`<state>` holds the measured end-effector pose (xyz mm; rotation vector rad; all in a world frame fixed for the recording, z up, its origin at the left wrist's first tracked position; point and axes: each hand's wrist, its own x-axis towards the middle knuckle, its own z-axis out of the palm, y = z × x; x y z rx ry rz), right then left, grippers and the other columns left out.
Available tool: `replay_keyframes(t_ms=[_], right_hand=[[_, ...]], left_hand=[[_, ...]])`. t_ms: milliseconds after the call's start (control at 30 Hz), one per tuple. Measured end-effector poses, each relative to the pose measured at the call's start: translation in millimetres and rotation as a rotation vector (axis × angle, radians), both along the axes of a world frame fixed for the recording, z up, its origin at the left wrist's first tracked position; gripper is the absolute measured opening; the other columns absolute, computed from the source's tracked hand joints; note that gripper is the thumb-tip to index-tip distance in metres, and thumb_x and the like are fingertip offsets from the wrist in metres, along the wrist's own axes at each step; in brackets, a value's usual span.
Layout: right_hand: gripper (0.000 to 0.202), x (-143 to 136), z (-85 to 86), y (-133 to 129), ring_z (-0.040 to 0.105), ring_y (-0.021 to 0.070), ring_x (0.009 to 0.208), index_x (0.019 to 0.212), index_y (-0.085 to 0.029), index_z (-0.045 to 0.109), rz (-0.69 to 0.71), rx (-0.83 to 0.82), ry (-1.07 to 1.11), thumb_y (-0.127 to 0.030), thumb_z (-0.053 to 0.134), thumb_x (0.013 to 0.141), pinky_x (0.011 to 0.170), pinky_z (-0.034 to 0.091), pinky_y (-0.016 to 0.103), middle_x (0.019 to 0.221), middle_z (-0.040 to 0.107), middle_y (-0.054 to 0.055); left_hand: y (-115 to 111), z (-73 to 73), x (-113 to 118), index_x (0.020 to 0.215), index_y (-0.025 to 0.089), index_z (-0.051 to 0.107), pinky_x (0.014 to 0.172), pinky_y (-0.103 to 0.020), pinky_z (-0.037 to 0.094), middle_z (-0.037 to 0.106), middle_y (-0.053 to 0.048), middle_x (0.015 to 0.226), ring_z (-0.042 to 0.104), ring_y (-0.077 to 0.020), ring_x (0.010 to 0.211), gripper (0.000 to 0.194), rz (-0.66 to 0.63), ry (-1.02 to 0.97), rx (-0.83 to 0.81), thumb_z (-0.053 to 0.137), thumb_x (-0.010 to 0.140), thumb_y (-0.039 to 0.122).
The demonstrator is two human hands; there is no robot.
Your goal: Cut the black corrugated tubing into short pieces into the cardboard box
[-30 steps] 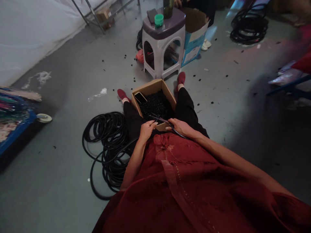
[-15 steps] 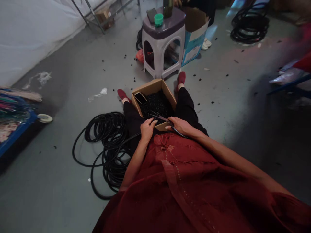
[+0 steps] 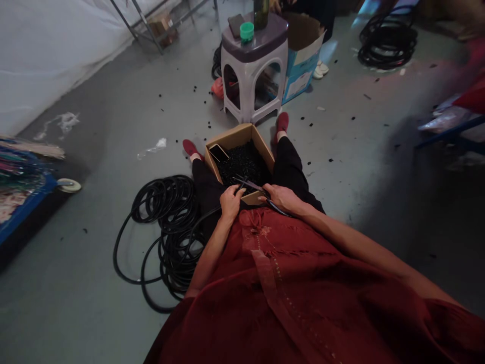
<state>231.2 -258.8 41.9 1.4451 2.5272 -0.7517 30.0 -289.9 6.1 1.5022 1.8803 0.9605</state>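
My right hand [image 3: 282, 196] is closed round the handles of a pair of scissors [image 3: 252, 185], whose blades point left over a cardboard box [image 3: 262, 143]. My left hand [image 3: 230, 200] grips the end of a black rubber hose [image 3: 207, 214], close to the blade tips. From there the hose runs back to a loose coil [image 3: 164, 199] on the floor at my left. Small black cut pieces [image 3: 246, 162] fill the bottom of the box between my feet. A phone [image 3: 219, 152] leans in its left corner.
Beyond the box stands a plastic stool [image 3: 248, 76] with a green cap [image 3: 246, 32] and a bottle [image 3: 261, 14] on it. Behind it are a blue carton [image 3: 299, 76] and another person's hand [image 3: 275, 6]. A blue cart [image 3: 28, 207] is at left; another hose coil [image 3: 388, 45] lies far right.
The scissor blades look slightly wider apart than before. A loop of the hose at my left has shifted a little on the floor. Both hands keep almost the same place.
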Motion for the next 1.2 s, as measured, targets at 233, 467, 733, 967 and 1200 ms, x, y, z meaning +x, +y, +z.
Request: replay_keyframes(t_ms=[233,467,733,967,1200], right_hand=[[0.045,-1.1,4.3,-1.0,0.064,0.0269,0.091,0.114,-0.020,0.052,-0.015,-0.039,-0.040,-0.056,0.034,0.094,0.066,0.039,0.029,0.105,0.068,0.014],[0.044,-1.4,1.1,0.0,0.065,0.0275,0.087,0.114,-0.020,0.055,-0.055,-0.092,-0.028,-0.055,0.039,0.092,0.065,0.038,0.029,0.098,0.070,0.014],[0.045,1.9,-6.8,-0.3,0.065,0.0243,0.081,0.118,-0.023,0.055,-0.130,-0.155,0.007,-0.056,0.041,0.091,0.060,0.036,0.026,0.093,0.070,0.010],[0.044,3.8,-9.7,-0.1,0.065,0.0241,0.083,0.116,-0.024,0.056,-0.173,-0.174,0.029,-0.057,0.045,0.089,0.059,0.035,0.025,0.092,0.070,0.009],[0.042,4.3,-8.5,-0.9,0.064,0.0242,0.088,0.116,-0.023,0.054,-0.137,-0.138,0.049,-0.055,0.045,0.090,0.063,0.036,0.026,0.099,0.069,0.009]], left_hand=[[0.4,-5.7,-0.4,0.093,0.018,0.071,0.083,-0.028,0.048,0.073,-0.005,0.096,0.066,-0.0179,0.090,0.015,-0.007,0.006,-0.032,0.063,0.084,0.026],[1.4,-12.0,-1.3,0.097,0.018,0.071,0.083,-0.028,0.049,0.073,-0.006,0.098,0.066,-0.0185,0.093,0.018,-0.018,-0.009,-0.066,0.061,0.086,0.028],[3.3,-21.2,-4.1,0.106,0.018,0.070,0.081,-0.027,0.050,0.073,-0.006,0.094,0.067,-0.0177,0.090,0.027,-0.041,-0.025,-0.097,0.052,0.090,0.031],[0.4,-21.4,-8.7,0.116,0.016,0.065,0.090,-0.031,0.049,0.070,-0.009,0.109,0.065,-0.0194,0.099,0.034,-0.025,-0.030,-0.071,0.050,0.092,0.035],[0.1,-21.6,-16.0,0.119,0.016,0.060,0.098,-0.035,0.045,0.065,-0.011,0.117,0.060,-0.0210,0.109,0.033,0.070,-0.020,0.039,0.055,0.088,0.025]])
